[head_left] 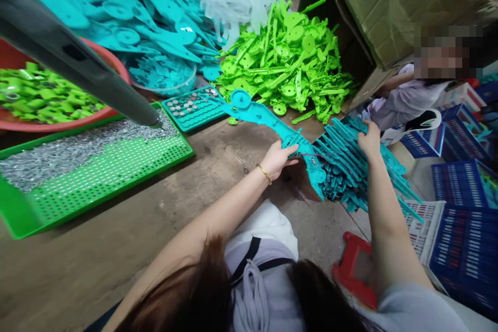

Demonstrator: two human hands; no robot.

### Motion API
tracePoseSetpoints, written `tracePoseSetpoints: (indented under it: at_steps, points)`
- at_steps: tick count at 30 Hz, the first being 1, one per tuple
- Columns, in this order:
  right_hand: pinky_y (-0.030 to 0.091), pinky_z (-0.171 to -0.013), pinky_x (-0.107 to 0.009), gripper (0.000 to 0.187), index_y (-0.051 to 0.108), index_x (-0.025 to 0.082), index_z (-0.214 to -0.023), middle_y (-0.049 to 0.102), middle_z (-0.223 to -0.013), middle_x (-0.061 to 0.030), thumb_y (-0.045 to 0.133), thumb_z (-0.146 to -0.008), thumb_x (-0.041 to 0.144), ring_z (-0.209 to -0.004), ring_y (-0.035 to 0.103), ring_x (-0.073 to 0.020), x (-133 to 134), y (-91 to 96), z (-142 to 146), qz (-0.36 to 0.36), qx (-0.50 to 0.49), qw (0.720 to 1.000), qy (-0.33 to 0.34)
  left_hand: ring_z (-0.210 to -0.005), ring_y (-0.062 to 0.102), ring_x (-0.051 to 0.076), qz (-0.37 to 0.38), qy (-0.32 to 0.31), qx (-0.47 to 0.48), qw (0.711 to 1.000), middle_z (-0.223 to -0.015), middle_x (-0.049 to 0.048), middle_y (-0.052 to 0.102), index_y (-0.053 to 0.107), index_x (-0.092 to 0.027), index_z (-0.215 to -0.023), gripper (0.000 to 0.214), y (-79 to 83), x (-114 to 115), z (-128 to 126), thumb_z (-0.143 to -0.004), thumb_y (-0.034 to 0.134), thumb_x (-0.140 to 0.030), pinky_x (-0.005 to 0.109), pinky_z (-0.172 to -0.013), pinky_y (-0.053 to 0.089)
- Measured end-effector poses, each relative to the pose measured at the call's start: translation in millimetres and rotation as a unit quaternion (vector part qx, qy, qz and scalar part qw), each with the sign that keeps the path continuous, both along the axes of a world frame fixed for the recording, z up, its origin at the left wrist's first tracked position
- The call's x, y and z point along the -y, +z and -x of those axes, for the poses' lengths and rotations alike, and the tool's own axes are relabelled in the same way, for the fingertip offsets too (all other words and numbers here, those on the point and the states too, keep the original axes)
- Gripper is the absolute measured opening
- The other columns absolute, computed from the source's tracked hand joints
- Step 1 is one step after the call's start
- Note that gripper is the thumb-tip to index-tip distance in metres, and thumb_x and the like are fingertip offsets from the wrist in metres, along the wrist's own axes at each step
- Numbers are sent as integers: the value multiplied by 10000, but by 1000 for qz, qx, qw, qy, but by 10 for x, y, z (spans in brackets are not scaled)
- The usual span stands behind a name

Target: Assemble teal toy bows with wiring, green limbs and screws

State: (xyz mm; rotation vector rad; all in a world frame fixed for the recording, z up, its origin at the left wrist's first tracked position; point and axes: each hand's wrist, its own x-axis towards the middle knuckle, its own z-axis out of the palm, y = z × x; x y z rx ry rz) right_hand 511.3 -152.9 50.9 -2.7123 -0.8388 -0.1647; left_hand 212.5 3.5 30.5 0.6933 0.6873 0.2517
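My left hand (277, 158) grips a long teal plastic part (268, 116) near its middle; the part has a round end pointing up-left and lies slanted over the worktable's edge. A thin dark wire hangs by its lower end. My right hand (369, 138) rests with curled fingers on top of a stack of teal plastic parts (348, 168) piled just right of the held piece. A gold bracelet sits on my left wrist.
A heap of lime-green parts (288, 57) and a teal heap (128, 15) lie on the table behind. A green perforated tray of metal pins (116, 166), a small teal tray (194, 109), a red basin (58, 124), a cardboard box (389, 5), blue crates (462, 249), a red stool (356, 270). Another person sits at right.
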Motion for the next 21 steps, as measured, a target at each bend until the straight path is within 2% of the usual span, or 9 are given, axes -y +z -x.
tracePoseSetpoints:
  at_steps: [3, 5, 6, 9, 11, 14, 16, 18, 21]
  points:
    - [395, -1115, -398, 604, 545, 244, -1345, 578, -1396, -42, 453, -750, 193, -1281, 521, -218, -45, -12, 424, 58, -76, 974, 205, -719, 686, 129, 7, 7, -2, 1000, -894, 25, 699, 571, -175, -934, 245, -9, -14, -6, -776, 755, -210, 318, -729, 592]
    - [338, -1158, -468, 581, 554, 272, -1344, 590, -1393, -34, 491, -770, 214, -1288, 524, -235, -45, -44, 619, 149, -118, 933, 304, -704, 683, 126, 3, 11, 3, 1000, -867, 17, 688, 557, -167, -925, 180, 2, -17, -1, -812, 697, -163, 310, -697, 604]
    - [287, -1174, -532, 554, 577, 273, -1322, 604, -1377, -46, 520, -774, 222, -1286, 525, -260, -36, -59, 672, 190, -122, 921, 317, -703, 683, 125, -3, 10, 7, 1000, -861, 16, 685, 554, -163, -922, 148, 11, -18, 7, -828, 667, -141, 304, -682, 609]
    - [188, -1148, -677, 334, 702, 258, -1100, 697, -1201, -81, 584, -787, 244, -1202, 569, -323, 5, -56, 682, 234, -90, 930, 270, -713, 689, 126, -26, 6, 14, 1000, -864, 28, 691, 551, -153, -925, 117, 41, -25, 59, -848, 624, -104, 281, -648, 616]
    - [252, -1135, -637, 216, 731, 245, -963, 719, -1098, -84, 558, -838, 276, -1133, 597, -309, 35, 3, 625, 220, -69, 940, 250, -712, 692, 126, -43, -2, 12, 999, -855, 32, 697, 557, -150, -929, 140, 45, -32, 106, -836, 653, -110, 264, -637, 617]
    - [362, -1099, -497, 352, 709, 213, -1068, 655, -1205, -118, 407, -941, 345, -1180, 554, -284, 96, 124, 528, 168, -12, 963, 211, -663, 685, 114, -55, -41, 10, 998, -808, 34, 706, 577, -143, -914, 201, 23, -26, 165, -788, 734, -135, 239, -624, 613]
    - [370, -1080, -491, 435, 671, 182, -1163, 591, -1266, -155, 335, -964, 373, -1232, 500, -302, 156, 164, 436, 110, 50, 982, 146, -627, 678, 107, -56, -74, 16, 996, -778, 37, 709, 589, -137, -895, 224, 7, -5, 182, -763, 770, -146, 226, -603, 608]
    - [360, -1071, -519, 432, 673, 173, -1147, 567, -1253, -175, 367, -946, 401, -1250, 471, -331, 229, 152, 284, 51, 83, 994, 55, -622, 681, 109, -51, -102, 30, 993, -769, 41, 713, 597, -133, -878, 229, 6, 29, 181, -749, 786, -151, 221, -592, 608]
    - [402, -1004, -543, 396, 700, 130, -999, 600, -1136, -217, 466, -893, 431, -1179, 522, -375, 333, 103, -65, 5, 44, 998, -43, -643, 694, 117, -42, -131, 42, 990, -803, 52, 721, 604, -133, -887, 235, 38, 83, 166, -745, 790, -154, 232, -607, 615]
